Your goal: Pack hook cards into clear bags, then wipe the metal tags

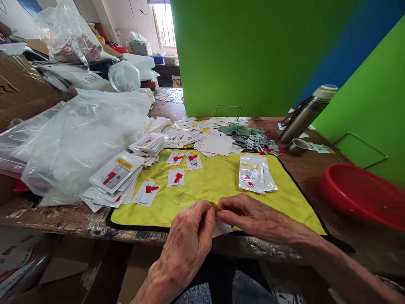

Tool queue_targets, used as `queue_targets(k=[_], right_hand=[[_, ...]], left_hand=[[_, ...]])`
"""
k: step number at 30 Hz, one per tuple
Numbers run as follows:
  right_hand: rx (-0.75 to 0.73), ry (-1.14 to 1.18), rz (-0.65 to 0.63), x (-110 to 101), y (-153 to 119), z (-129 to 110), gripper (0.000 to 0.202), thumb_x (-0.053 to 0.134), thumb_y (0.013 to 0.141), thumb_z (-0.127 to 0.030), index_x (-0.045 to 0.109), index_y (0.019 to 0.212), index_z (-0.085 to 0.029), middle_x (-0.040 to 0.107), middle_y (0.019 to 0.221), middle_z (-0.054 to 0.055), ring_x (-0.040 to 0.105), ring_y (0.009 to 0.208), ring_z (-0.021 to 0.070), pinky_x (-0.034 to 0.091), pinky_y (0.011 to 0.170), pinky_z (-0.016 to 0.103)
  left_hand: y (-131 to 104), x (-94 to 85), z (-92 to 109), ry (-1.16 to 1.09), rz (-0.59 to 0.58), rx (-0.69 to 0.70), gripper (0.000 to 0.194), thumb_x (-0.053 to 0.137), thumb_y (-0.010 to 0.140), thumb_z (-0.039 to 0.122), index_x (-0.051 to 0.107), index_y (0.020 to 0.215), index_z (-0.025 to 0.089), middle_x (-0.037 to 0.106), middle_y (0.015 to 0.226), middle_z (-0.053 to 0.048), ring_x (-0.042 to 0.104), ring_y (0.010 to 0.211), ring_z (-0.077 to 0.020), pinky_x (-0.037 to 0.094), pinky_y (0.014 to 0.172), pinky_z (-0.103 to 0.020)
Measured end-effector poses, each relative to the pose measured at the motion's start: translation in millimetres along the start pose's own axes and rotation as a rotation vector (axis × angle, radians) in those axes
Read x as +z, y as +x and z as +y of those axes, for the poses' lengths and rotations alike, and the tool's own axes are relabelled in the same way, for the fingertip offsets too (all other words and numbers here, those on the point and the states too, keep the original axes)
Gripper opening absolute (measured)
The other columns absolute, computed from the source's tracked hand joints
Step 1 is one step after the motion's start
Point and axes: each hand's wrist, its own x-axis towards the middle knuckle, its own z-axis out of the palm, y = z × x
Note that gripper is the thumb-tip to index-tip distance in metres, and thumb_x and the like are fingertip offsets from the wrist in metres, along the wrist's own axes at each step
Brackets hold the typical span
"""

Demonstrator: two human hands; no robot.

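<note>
My left hand [191, 232] and my right hand [243, 213] meet at the front edge of the yellow cloth [209, 181]. Fingers of both are closed on a small white card with a yellow strip [223, 229], mostly hidden by them. Several printed cards with red pieces [176, 177] lie apart on the cloth, ahead of my left hand. Beyond my right hand are clear plastic packets [253, 173] holding similar cards, overlapping each other. A fanned stack of printed packets [115, 177] rests at the cloth's left edge.
Large clear plastic bags [85, 139] fill the left side. Loose cards [190, 135] spread behind the cloth, beside a heap of small grey pieces [257, 141] and a green rag [236, 131]. At right are a steel thermos [300, 118], a metal cup [298, 147] and a red basin [363, 194]. Green panels [240, 55] rise behind.
</note>
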Motion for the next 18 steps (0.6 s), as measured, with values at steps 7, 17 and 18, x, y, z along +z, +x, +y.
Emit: queue_targets(k=[7, 17, 18], right_hand=[[-0.028, -0.221, 0.2, 16, 5, 5, 0.032, 0.05, 0.084, -0.023, 0.035, 0.055, -0.02, 0.031, 0.049, -0.008, 0.029, 0.049, 0.0086, 0.021, 0.051, 0.026], [-0.016, 0.164, -0.083, -3, 4, 8, 0.029, 0.055, 0.084, -0.038, 0.044, 0.065, -0.019, 0.036, 0.062, -0.006, 0.031, 0.056, 0.0083, 0.023, 0.048, 0.022], [-0.03, 0.22, -0.146, -4, 5, 11, 0.028, 0.054, 0.085, -0.039, 0.045, 0.067, -0.019, 0.036, 0.064, -0.006, 0.032, 0.057, 0.0082, 0.024, 0.048, 0.021]], left_hand=[[-1, 4.4, 0, 0.069, 0.005, 0.095, 0.028, 0.038, 0.091, 0.027, 0.048, 0.065, 0.022, 0.055, 0.062, 0.001, 0.051, 0.055, -0.0128, 0.04, 0.055, -0.026], [24, -16.4, -16, -0.464, -0.228, -0.081, 0.026, 0.053, 0.085, 0.038, 0.056, 0.068, 0.018, 0.053, 0.062, 0.003, 0.046, 0.058, -0.0098, 0.039, 0.054, -0.021], [26, -14.7, -17, -0.547, -0.262, -0.116, 0.026, 0.055, 0.083, 0.039, 0.055, 0.068, 0.018, 0.051, 0.061, 0.004, 0.044, 0.056, -0.0089, 0.037, 0.052, -0.02]])
